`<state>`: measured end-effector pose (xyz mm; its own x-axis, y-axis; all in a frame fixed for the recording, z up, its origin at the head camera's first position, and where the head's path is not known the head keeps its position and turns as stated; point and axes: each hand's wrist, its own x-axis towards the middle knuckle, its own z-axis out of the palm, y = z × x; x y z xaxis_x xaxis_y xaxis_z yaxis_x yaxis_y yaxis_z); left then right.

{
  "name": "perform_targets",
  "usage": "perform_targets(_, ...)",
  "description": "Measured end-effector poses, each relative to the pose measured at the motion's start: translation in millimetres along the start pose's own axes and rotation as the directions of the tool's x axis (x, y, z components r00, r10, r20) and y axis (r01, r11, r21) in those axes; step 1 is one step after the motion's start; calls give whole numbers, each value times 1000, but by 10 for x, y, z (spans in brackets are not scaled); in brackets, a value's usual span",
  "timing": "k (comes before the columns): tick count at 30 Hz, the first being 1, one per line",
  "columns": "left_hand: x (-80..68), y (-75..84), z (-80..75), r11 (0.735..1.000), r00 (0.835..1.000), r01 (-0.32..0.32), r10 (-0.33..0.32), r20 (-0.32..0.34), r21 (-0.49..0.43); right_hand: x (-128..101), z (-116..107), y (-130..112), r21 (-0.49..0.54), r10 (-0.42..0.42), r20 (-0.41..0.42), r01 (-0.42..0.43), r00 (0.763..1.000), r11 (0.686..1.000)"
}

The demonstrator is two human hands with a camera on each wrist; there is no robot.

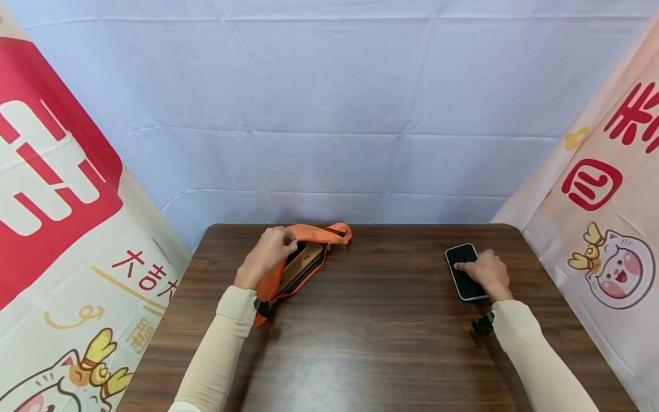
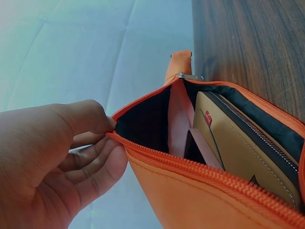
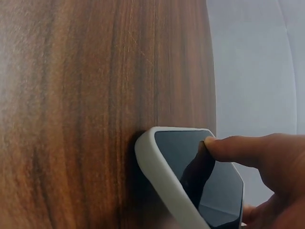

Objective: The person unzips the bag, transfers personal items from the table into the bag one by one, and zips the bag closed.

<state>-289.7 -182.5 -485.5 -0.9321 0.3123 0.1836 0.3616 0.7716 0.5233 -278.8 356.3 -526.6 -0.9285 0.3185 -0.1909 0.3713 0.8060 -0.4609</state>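
An orange zip pouch (image 1: 269,284) lies at the table's far left, its strap (image 1: 319,232) looped toward the back edge. My left hand (image 1: 270,252) pinches the pouch's upper lip and holds the mouth open. In the left wrist view the thumb and fingers of my left hand (image 2: 57,152) clamp the zipper edge of the pouch (image 2: 190,200). A tan zipped wallet (image 2: 238,148) with a small red tag sits inside it. On the right lies a black-screened phone (image 1: 460,257) in a white case. My right hand (image 1: 488,274) grips its near end, the index fingertip (image 3: 214,143) on the phone's glass (image 3: 188,152).
The dark wooden table (image 1: 370,332) has rounded far corners. A pale cloth backdrop (image 1: 329,114) hangs close behind it. Printed banners stand along the left (image 1: 62,200) and the right (image 1: 607,217) side.
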Motion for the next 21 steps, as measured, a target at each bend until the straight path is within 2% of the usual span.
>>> perform_targets(9, -5, -6, 2, 1000, 1000, 10, -10, 7, -6, -14, -3, -24, -3, -15, 61, 16, 998, 1000)
perform_targets(21, 0, -2, 3, 1000, 1000, 5, -5, 0, -6, -8, 25, -28, 8, -38, 56, 38, 998, 999)
